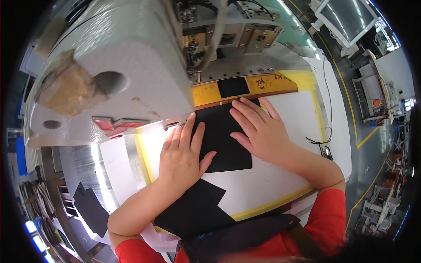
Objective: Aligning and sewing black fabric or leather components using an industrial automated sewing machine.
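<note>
A black flat panel of fabric or similar sheet lies on the white work surface, its far edge against a yellow plate of the machine. My left hand rests on the panel's left edge, fingers stretched forward, the thumb apart. Flat on its far right part is my right hand, fingers spread, tips close to the plate's edge. Neither hand grips anything. A second black piece lies nearer to me, below my left forearm. Within the yellow plate shows a small black square.
A big grey machine head stands close at the left of my hands. Metal fittings sit above the plate. Yellow tape borders the surface. More dark pieces lie at the left. A thin black cable runs along the right.
</note>
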Demonstrator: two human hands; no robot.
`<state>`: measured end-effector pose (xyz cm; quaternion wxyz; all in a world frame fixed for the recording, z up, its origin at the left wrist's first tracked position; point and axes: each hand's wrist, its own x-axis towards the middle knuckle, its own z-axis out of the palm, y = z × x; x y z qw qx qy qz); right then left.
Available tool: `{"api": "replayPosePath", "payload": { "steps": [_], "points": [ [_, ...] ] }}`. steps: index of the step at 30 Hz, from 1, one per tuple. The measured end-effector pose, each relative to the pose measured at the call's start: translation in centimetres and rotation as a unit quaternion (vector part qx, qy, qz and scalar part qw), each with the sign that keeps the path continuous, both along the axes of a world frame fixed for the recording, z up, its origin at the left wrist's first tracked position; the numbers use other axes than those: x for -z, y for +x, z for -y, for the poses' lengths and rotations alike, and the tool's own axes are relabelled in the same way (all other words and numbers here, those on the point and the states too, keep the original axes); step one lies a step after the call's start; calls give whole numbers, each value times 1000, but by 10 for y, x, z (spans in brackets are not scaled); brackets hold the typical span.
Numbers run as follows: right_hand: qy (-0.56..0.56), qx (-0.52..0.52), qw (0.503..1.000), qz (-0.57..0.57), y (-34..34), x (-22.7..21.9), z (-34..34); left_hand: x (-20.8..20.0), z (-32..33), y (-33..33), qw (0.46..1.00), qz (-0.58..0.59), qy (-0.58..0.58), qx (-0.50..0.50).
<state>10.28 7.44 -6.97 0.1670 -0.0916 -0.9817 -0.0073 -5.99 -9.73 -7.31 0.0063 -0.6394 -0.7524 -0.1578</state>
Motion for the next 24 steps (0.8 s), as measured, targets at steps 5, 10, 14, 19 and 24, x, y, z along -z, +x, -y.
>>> {"api": "replayPosePath", "payload": {
  "steps": [5,10,14,19,24],
  "points": [
    [-33,-61,997,22,-21,8,13,0,2,0,1000,9,7,-4],
    [-4,-54,998,26,-20,11,11,-2,4,1,1000,-11,2,-11],
    [4,-45,998,34,-20,9,12,-2,4,-1,1000,-2,15,7],
    [5,-48,999,25,-17,12,11,2,0,-3,1000,-7,22,12],
    [26,-27,999,35,-12,8,10,2,1,-3,999,-27,18,11]
  ]
}}
